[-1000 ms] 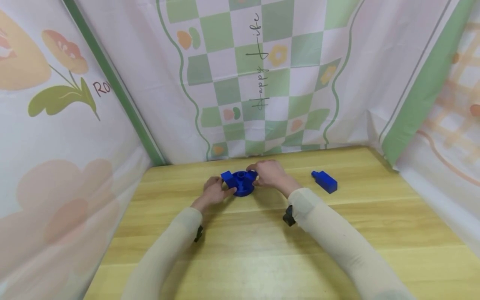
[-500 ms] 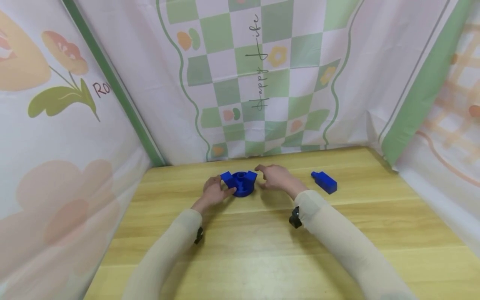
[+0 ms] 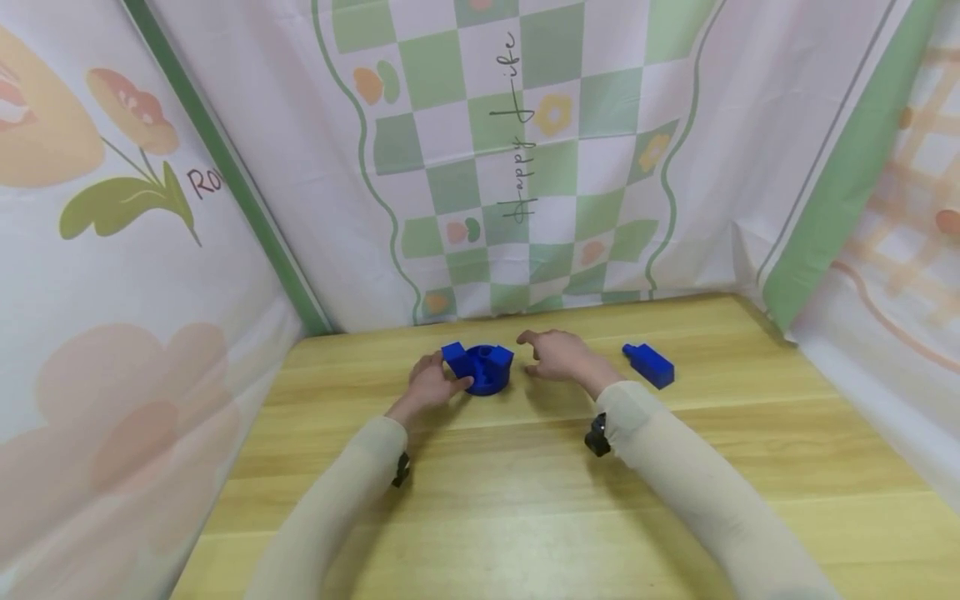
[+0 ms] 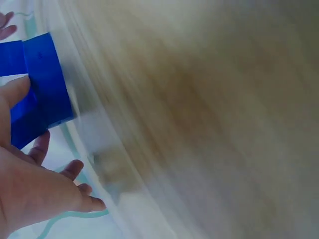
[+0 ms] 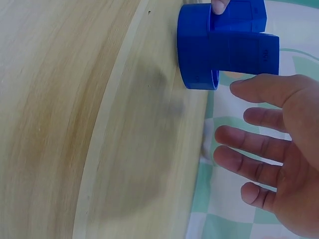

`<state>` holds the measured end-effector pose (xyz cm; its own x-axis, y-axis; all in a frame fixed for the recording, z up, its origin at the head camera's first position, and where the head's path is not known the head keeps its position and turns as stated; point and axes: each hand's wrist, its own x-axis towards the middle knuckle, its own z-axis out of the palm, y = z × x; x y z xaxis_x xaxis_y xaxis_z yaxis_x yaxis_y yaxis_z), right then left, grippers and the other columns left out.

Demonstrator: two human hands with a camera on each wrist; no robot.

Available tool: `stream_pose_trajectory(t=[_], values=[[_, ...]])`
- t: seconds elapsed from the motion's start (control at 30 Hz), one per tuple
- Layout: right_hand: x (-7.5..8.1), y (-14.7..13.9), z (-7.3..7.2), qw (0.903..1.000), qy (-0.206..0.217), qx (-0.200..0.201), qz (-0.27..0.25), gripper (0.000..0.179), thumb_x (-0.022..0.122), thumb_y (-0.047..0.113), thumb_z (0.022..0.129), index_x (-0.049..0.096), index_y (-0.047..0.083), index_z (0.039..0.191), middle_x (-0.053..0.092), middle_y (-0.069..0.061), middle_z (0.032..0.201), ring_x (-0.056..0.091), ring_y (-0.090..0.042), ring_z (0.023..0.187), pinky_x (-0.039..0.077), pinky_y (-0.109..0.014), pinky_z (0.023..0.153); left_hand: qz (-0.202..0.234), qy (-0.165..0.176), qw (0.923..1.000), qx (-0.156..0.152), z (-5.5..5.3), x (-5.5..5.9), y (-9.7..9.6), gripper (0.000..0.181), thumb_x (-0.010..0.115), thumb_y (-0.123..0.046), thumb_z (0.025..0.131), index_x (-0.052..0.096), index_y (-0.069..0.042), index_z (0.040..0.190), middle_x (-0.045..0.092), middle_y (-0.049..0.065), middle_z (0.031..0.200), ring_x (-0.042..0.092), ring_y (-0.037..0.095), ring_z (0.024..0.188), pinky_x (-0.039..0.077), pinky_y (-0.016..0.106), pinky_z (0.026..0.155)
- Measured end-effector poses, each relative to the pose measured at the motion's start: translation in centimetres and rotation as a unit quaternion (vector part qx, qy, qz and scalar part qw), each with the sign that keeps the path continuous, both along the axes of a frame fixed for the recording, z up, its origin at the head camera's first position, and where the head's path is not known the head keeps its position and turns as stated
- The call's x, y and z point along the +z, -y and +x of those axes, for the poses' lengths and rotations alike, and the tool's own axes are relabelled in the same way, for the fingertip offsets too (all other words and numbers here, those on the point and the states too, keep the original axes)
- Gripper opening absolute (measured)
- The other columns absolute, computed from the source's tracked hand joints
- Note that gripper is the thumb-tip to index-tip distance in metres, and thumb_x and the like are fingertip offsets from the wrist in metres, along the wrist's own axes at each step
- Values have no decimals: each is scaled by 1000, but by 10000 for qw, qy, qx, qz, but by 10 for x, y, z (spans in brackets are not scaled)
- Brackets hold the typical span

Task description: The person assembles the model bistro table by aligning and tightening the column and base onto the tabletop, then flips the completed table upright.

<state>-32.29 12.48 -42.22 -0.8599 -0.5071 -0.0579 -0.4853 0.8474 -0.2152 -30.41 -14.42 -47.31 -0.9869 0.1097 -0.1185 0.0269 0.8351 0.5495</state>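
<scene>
A blue round base [image 3: 489, 385] with a small post in its middle stands on the table. Two blue blocks are set in it: a left block [image 3: 455, 358] and a right block [image 3: 500, 357], both leaning outward. My left hand [image 3: 430, 386] holds the base at its left side, thumb at the front rim and fingers behind the left block. In the left wrist view, the thumb lies over the blue piece [image 4: 52, 82]. My right hand [image 3: 558, 356] hovers just right of the base, fingers spread and holding nothing. The right wrist view shows its fingers [image 5: 249, 167] apart from the right block [image 5: 246, 52].
A loose blue block with a narrow neck [image 3: 651, 365] lies on the wooden table [image 3: 510, 500], to the right of my right hand. Patterned cloth curtains [image 3: 517, 167] hang behind the table and at both sides.
My right hand has let go of the right block and drawn back to the right, its fingers opening. The left hand stays at the base.
</scene>
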Motion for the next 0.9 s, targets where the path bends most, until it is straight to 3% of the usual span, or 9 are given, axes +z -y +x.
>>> stream_pose_trajectory(t=[0.13, 0.33, 0.5, 0.67, 0.9], values=[[0, -2, 1, 10000, 65, 33, -1, 55, 68, 29, 94, 50, 13, 143, 73, -11, 109, 70, -26, 97, 57, -44, 82, 41, -169, 9998, -26, -2, 1, 0, 82, 62, -45, 96, 29, 1, 155, 35, 24, 158, 25, 41, 150, 19, 52, 124], [3, -5, 2, 9999, 104, 32, 10, 55, 68, 29, 94, 51, 12, 143, 72, -13, 110, 69, -27, 97, 57, -45, 83, 32, -74, 10000, 19, 0, 2, 0, 86, 64, -49, 94, 29, 1, 155, 34, 25, 158, 24, 43, 150, 19, 53, 123], [7, -10, 2, 10000, 61, 11, -8, 54, 69, 31, 93, 52, 11, 141, 73, -12, 108, 70, -27, 96, 56, -45, 83, 20, -259, 9997, -35, -1, 4, -1, 74, 62, -45, 96, 38, -2, 152, 43, 24, 152, 32, 44, 144, 23, 53, 121], [6, -18, 1, 9999, 126, -55, 74, 55, 67, 32, 94, 51, 11, 143, 72, -11, 109, 69, -27, 98, 56, -45, 83, -172, -145, 9997, 15, 2, 4, 0, 83, 63, -52, 94, 37, 1, 152, 42, 24, 153, 31, 44, 145, 22, 55, 120], [9, -31, 0, 9997, 213, -131, -2, 55, 66, 31, 96, 50, 11, 144, 71, -12, 111, 69, -27, 96, 56, -45, 82, -140, -436, 9989, 35, 4, 7, -4, 61, 63, -46, 95, 56, -5, 140, 56, 19, 140, 42, 40, 138, 26, 56, 115]])
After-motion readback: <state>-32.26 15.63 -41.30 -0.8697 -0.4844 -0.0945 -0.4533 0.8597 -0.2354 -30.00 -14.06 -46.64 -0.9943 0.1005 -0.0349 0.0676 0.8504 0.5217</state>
